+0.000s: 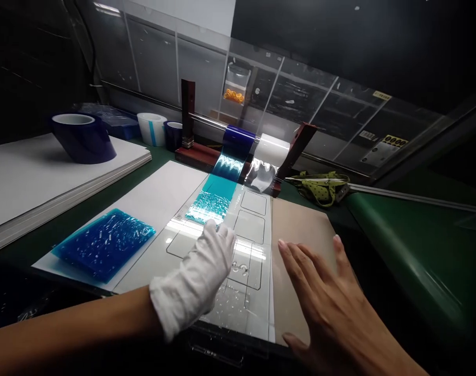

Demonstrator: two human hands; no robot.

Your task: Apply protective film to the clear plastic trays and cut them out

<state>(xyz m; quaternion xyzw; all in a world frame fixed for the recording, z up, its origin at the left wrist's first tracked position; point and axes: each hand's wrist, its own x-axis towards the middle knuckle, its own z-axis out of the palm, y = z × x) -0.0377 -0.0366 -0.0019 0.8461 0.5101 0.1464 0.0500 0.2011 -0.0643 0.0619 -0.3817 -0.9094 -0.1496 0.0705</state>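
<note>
A strip of blue protective film (216, 196) runs from a dark blue roll (239, 138) down over a clear sheet (249, 224) with rounded outlines on it. My left hand (201, 274), in a white glove, has its fingertips pressed together at the film's near end, by the middle of the sheet. Beside the blue roll, a white roll (275, 146) of clear film hangs on the same bar. My bare right hand (320, 282) is spread over brown board (300, 224) right of the sheet, its fingers apart and holding nothing. Whether its palm touches the board is hidden.
A stack of cut blue film pieces (105, 243) lies left of the sheet. Dark red roll stand (188, 112) posts rise behind. A large blue roll (81, 138) rests on stacked white sheets (34, 183) at left. A yellow-green pouch (320, 187) sits at right.
</note>
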